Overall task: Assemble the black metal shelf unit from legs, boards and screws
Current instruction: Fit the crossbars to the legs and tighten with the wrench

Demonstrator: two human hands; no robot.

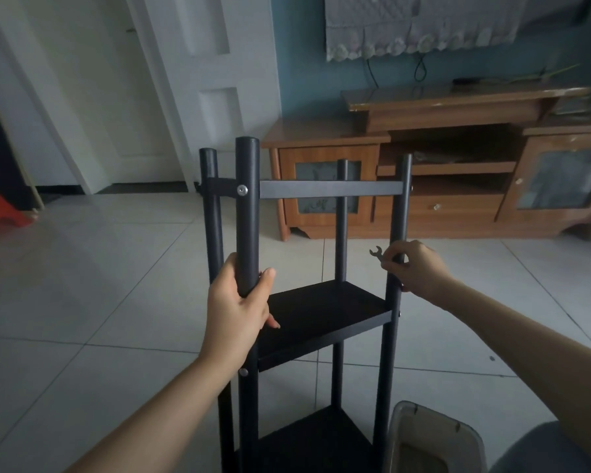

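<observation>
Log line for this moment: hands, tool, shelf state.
left hand grips front-left leg | right hand holds front-right leg plus small wrench | shelf unit upright, boards fitted

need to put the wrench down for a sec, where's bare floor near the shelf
Bare pale floor tiles lie left of the black metal shelf unit, toward the white door, and more between the unit and the brown wooden TV cabinet. Near right is crowded: a grey plastic bin stands against the legs. The right hand holds the small wrench.

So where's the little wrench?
In the head view, the wrench is pinched in the right hand, beside the shelf's right front leg.
</observation>
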